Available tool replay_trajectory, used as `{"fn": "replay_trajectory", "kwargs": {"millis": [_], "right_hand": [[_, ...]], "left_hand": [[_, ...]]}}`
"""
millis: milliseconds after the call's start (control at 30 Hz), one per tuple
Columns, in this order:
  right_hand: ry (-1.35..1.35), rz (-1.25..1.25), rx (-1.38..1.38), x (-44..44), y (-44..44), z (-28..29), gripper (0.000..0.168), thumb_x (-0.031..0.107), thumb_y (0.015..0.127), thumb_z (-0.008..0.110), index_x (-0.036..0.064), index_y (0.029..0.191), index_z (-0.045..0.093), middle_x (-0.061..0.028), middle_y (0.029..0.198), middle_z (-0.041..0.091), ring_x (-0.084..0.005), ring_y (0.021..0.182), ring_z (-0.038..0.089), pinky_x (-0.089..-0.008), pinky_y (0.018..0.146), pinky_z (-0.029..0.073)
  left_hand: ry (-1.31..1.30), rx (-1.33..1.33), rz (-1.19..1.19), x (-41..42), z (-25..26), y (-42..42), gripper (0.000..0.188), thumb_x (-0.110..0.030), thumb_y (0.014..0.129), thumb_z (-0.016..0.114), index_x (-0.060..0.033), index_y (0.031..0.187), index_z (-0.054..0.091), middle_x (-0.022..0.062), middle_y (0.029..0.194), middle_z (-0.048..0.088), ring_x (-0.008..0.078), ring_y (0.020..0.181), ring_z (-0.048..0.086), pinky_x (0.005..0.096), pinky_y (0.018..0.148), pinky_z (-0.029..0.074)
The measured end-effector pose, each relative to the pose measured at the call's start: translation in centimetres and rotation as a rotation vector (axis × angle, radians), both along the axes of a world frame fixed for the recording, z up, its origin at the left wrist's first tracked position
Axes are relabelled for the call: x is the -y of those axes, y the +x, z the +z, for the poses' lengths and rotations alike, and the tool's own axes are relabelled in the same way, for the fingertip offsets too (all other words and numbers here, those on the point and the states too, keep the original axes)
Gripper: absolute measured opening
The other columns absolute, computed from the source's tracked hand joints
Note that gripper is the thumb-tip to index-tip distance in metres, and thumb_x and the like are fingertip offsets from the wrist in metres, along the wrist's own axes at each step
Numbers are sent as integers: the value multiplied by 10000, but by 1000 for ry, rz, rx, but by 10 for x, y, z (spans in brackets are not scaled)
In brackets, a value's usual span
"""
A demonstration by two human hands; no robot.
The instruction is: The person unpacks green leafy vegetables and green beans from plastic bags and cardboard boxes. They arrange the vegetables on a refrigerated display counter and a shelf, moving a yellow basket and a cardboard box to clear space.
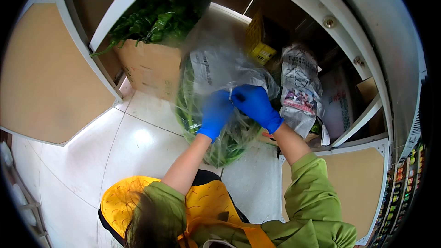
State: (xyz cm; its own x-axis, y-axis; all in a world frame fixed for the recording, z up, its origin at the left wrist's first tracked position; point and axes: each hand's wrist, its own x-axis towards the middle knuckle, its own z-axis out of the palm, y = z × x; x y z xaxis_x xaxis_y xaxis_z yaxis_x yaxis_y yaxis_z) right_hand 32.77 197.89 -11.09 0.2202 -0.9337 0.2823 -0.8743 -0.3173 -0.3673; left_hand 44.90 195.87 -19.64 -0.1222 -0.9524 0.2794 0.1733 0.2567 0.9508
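My left hand, in a blue glove, pinches the plastic of a clear plastic bag. My right hand, gloved in blue too, grips the same plastic close beside it, the fingertips of both nearly touching. Long green vegetables show through the bag's left side and bottom. Behind my hands, a printed paper sheet shows through the hazy plastic. The bag stands at the front of a low cabinet, above the tiled floor. My fingertips are partly hidden by the gloves' backs and blur.
To the left, a cardboard box holds leafy greens. A yellow plastic crate and a newspaper-wrapped bundle stand to the right. Open cabinet doors flank the space, a left door and a right door.
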Motion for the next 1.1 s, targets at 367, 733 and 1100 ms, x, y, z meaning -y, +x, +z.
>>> {"fn": "replay_trajectory", "kwargs": {"millis": [367, 733, 1100], "right_hand": [[200, 4, 434, 10, -19, -18, 156, 168, 714, 621, 17, 720, 585, -141, 659, 562, -186, 591, 552, -300, 572, 437], [592, -295, 831, 11, -17, -25, 278, 268, 785, 578, 38, 628, 563, -20, 590, 537, -95, 516, 466, -256, 486, 381], [594, -253, 1065, 0, -6, -33, 179, 170, 803, 575, -3, 781, 616, -37, 715, 596, -103, 614, 516, -239, 588, 434]], "left_hand": [[-3, 45, -31, 1, -9, -1, 177, 58, 691, 586, -24, 848, 594, -21, 679, 540, 44, 616, 460, 187, 551, 387], [-167, 160, -20, -4, 19, 8, 207, 50, 664, 607, -63, 838, 620, 15, 648, 553, 59, 574, 463, 200, 524, 385], [205, -118, -218, 12, -21, 17, 161, 75, 686, 585, -33, 805, 578, -13, 704, 570, 53, 628, 503, 185, 562, 397]]}}
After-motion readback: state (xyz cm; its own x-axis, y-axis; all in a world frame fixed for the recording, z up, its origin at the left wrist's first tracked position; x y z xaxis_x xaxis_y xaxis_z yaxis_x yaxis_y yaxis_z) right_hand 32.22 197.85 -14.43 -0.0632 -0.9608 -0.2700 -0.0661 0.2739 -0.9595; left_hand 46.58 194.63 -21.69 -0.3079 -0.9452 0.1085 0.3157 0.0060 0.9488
